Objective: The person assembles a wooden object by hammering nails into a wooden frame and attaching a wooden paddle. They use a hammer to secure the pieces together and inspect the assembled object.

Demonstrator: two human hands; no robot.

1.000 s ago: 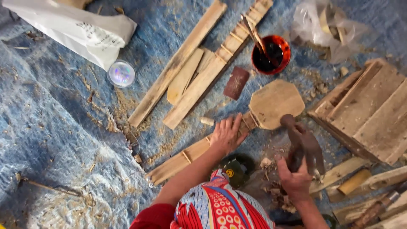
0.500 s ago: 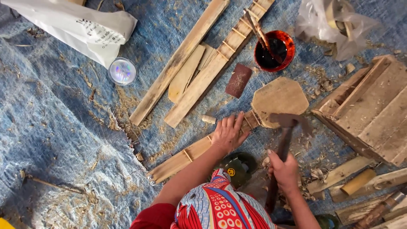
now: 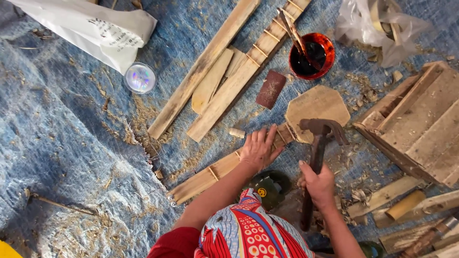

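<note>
left hand (image 3: pixel 258 150) flat on wooden piece (image 3: pixel 267 143), right hand (image 3: pixel 318 184) gripping hammer (image 3: pixel 318 143); white sack (image 3: pixel 91 28) top-left.

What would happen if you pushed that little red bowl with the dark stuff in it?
The red bowl would probably slide rather than roll, since it sits flat on the blue mat. Its dark liquid looks nearly full, so it might slosh out. The stick leaning inside could tip it.

Bright, even daylight falls from above, leaving only short, soft shadows beside the planks (image 3: pixel 201 71). Mild glare whitens the plastic bag (image 3: pixel 382 24). Focus is sharp; edges bend slightly.
</note>
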